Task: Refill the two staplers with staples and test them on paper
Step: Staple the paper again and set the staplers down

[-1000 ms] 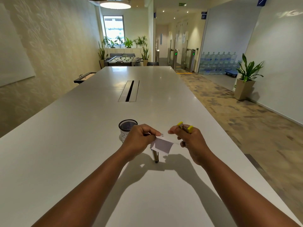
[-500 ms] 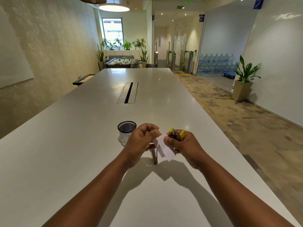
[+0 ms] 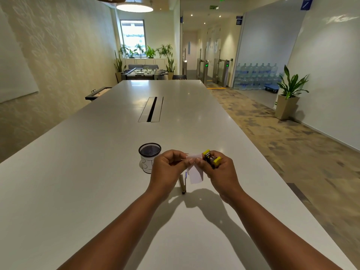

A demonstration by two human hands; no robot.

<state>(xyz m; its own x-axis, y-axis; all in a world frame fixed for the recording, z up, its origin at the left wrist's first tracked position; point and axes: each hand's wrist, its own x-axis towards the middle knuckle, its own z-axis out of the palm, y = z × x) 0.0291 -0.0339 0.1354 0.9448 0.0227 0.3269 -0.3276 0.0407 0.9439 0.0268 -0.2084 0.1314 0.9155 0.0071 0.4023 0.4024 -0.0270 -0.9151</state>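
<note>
Two hands show, the left hand point(image 3: 167, 168) and the right hand point(image 3: 222, 172). One small slip of paper point(image 3: 194, 175) hangs between them. One yellow stapler point(image 3: 211, 158) is up in the right hand; one second stapler point(image 3: 182, 185) lies on the one desk point(image 3: 78, 172). One mesh cup point(image 3: 149, 157) stands there.

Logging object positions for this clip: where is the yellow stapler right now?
In the head view, the yellow stapler is held in the right hand, above the table, beside the slip of paper and right of the mesh cup.
</note>
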